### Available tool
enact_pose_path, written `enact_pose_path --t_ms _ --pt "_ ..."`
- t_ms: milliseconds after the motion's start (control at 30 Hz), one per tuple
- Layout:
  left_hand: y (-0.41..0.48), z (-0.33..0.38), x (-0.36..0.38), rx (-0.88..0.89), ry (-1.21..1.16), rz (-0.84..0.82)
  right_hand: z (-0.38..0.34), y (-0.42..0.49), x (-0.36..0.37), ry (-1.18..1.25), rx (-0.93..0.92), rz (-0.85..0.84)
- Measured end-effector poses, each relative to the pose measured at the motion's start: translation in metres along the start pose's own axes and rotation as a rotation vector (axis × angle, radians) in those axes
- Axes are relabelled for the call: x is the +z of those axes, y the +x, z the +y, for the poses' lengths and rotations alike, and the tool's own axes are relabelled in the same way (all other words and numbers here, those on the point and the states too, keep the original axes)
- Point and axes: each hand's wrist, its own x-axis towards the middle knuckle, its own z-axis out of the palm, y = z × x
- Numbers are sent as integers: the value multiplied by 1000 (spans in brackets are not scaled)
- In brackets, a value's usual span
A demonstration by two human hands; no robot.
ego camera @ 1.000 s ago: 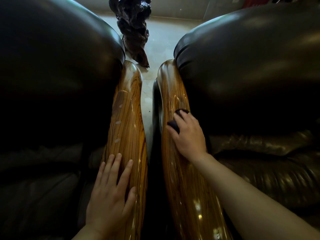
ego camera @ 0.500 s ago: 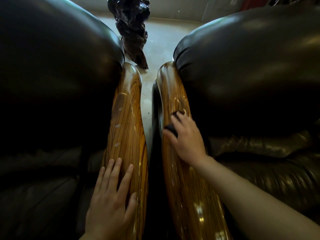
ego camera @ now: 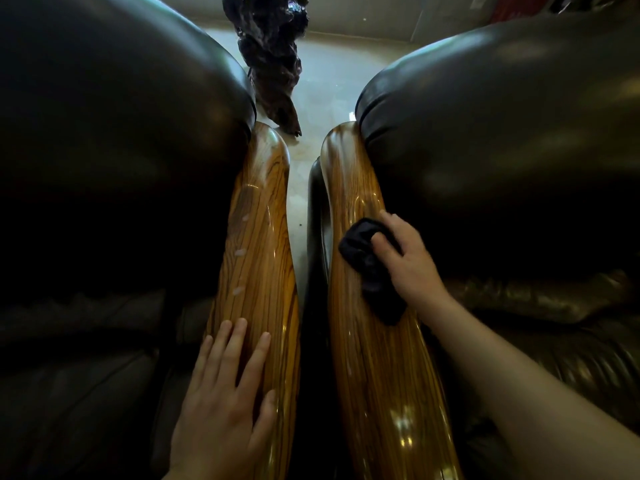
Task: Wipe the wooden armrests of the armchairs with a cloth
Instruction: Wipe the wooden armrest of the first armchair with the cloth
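At nine o'clock the dark leather back of the left armchair (ego camera: pixel 114 140) fills the view, its seat in shadow below. Just beside it, the left wooden armrest (ego camera: pixel 258 258) runs from about eleven o'clock down to six, glossy and striped, with a few pale spots along its inner side. The left hand (ego camera: pixel 221 407) lies flat on the near end of this armrest at seven o'clock, fingers spread and straight, holding nothing. At twelve o'clock a dark gnarled carving (ego camera: pixel 273 57) stands on the pale floor (ego camera: pixel 329 84), which shows in the narrow gap between the two chairs. The right wooden armrest (ego camera: pixel 377 375) runs from one o'clock down to five. On its middle, near the centre of the view, the right hand (ego camera: pixel 410 261) presses a black cloth (ego camera: pixel 367 265) against the wood, fingers curled over the bunched fabric, the cloth trailing back under the palm toward the wrist. The right armchair's leather back (ego camera: pixel 502 140) bulges at two o'clock.
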Motion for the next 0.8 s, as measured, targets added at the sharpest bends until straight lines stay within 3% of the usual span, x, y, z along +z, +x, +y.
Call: enact_pose_path --t_ms 133,367,467,667,733,800 --pt "1 0 2 13 -8 35 11 -28 35 -522 -234 -23" --pt "2 2 2 34 10 84 -6 61 30 -488 85 -3" --pt "2 2 1 18 6 74 -20 70 38 -552 17 6" --pt "2 3 -1 13 4 42 16 -43 28 -656 -444 -106" --pt "2 3 -1 8 -2 40 21 -32 17 -655 -396 -127" --pt "1 3 1 15 -2 49 9 9 14 -599 -221 -101"
